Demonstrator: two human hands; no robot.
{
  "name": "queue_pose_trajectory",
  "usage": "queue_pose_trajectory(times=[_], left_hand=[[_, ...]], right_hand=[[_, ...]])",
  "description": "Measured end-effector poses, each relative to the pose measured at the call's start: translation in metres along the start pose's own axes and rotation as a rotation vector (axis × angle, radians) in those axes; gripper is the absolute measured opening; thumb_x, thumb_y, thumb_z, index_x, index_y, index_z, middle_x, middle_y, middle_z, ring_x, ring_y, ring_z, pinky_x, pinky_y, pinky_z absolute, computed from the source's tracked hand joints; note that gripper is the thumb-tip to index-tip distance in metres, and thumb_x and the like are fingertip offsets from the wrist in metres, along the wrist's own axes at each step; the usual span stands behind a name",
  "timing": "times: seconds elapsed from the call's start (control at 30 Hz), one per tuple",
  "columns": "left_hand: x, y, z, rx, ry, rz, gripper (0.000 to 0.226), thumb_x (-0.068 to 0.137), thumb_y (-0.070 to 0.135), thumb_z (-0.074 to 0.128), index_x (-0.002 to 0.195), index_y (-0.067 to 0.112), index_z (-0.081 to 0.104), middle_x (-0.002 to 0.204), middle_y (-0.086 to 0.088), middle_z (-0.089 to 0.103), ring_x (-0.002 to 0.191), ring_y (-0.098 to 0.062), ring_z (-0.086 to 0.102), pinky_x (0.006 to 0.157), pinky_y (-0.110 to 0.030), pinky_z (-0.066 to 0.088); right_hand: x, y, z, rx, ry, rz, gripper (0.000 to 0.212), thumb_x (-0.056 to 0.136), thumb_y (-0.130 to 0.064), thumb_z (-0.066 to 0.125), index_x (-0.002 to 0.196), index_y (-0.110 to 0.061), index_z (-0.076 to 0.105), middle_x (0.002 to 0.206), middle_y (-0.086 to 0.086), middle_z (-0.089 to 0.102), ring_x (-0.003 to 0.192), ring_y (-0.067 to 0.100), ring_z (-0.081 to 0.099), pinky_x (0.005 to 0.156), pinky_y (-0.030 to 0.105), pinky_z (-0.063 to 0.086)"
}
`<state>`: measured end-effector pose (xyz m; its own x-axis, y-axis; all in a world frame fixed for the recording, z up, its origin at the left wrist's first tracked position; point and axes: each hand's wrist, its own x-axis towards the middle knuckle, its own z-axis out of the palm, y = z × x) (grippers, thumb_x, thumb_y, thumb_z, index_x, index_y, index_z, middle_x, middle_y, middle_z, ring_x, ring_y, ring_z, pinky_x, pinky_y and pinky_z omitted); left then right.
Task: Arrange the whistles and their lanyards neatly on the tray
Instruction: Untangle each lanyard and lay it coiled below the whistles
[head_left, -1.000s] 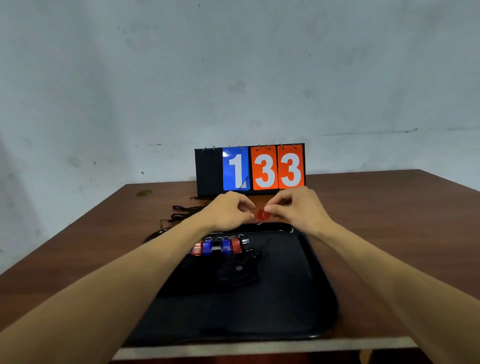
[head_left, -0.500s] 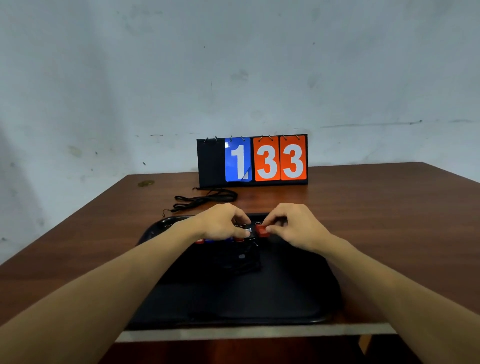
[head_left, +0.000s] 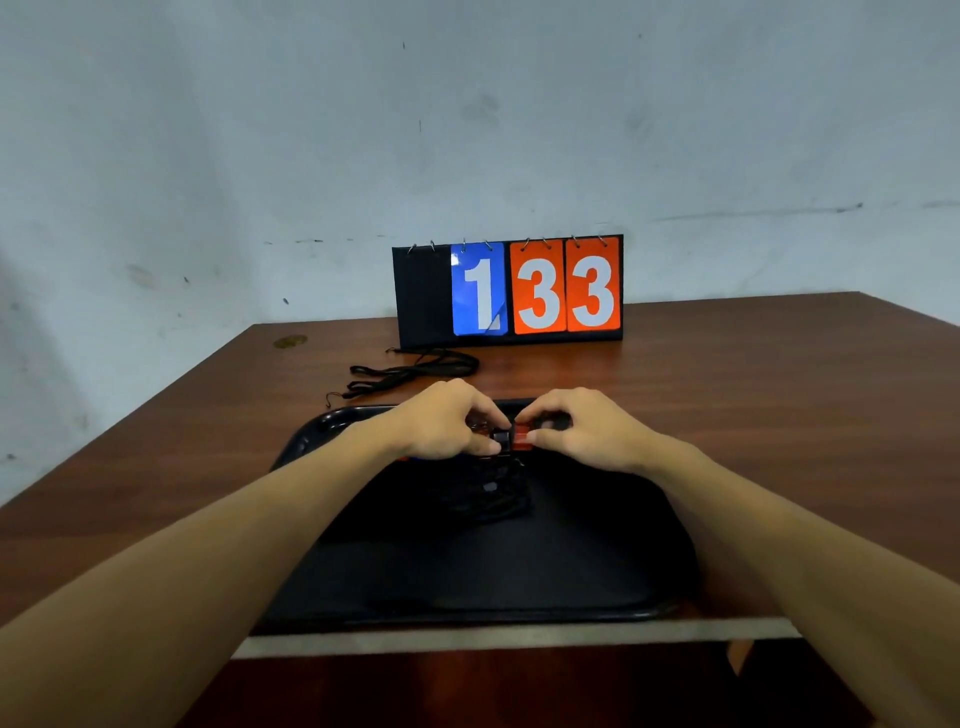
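Now the red whistle (head_left: 521, 435) goes in at the right end of the row on the far half of the tray (head_left: 311, 434). It sits just beside the black whistle (head_left: 501, 439). The right grip (head_left: 587, 431) pinches the red whistle between thumb and curled fingers. The left grip (head_left: 447, 421) is curled over the row, with its thumb and fingers closed on the black whistle, apparently steadying it.

To finish the step well, set the red whistle down square with its neighbour, touching or evenly spaced, with its ring end facing the same way as the others. The left grip should hold the row steady so nothing gets nudged out of line. Lay the cord back toward the dark pile of lanyards (head_left: 493, 488) in the middle of the tray. Let go gently, or the cord may drag the whistle askew.

A bundle of loose lanyards (head_left: 410, 371) lies on the surface (head_left: 753, 395) beyond the tray, in front of the scoreboard (head_left: 509, 288), so I judge more work remains.

A second ago both grips held the red whistle up over the tray's far rim, and the row lay in plain sight. Since then they have come down onto it, and the left one now hides most of the row.
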<state>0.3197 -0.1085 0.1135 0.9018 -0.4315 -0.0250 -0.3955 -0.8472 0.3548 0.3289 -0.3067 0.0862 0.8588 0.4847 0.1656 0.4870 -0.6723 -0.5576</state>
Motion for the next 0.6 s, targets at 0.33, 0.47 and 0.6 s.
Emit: queue_pose_trajectory(times=[0.33,0.47,0.6], left_hand=[[-0.005,0.003,-0.002,-0.012,-0.023,0.031,0.038,0.087,0.022,0.066,0.125,0.022,0.060,0.128,0.003,0.059,0.119,-0.014,0.051,0.101,-0.032,0.041],[-0.008,0.000,-0.005,-0.101,0.020,0.013,0.043,0.085,0.019,0.067,0.126,0.017,0.056,0.124,0.002,0.060,0.113,-0.011,0.055,0.096,-0.024,0.043],[-0.013,-0.011,-0.017,-0.221,0.085,-0.029,0.036,0.086,0.019,0.067,0.120,0.018,0.057,0.114,0.003,0.063,0.107,-0.009,0.058,0.095,-0.023,0.044]], right_hand=[[-0.004,-0.006,0.000,0.030,-0.037,0.001,0.030,0.088,-0.029,0.065,0.116,-0.021,0.065,0.105,-0.007,0.064,0.090,0.004,0.058,0.071,0.010,0.040],[-0.002,-0.006,-0.004,0.060,-0.062,0.020,0.031,0.086,-0.027,0.067,0.117,-0.022,0.064,0.105,-0.006,0.065,0.093,0.008,0.060,0.075,0.012,0.043],[0.008,-0.003,-0.010,0.114,0.004,0.040,0.031,0.086,-0.023,0.067,0.117,-0.020,0.064,0.110,-0.006,0.064,0.095,0.005,0.060,0.077,0.014,0.045]])
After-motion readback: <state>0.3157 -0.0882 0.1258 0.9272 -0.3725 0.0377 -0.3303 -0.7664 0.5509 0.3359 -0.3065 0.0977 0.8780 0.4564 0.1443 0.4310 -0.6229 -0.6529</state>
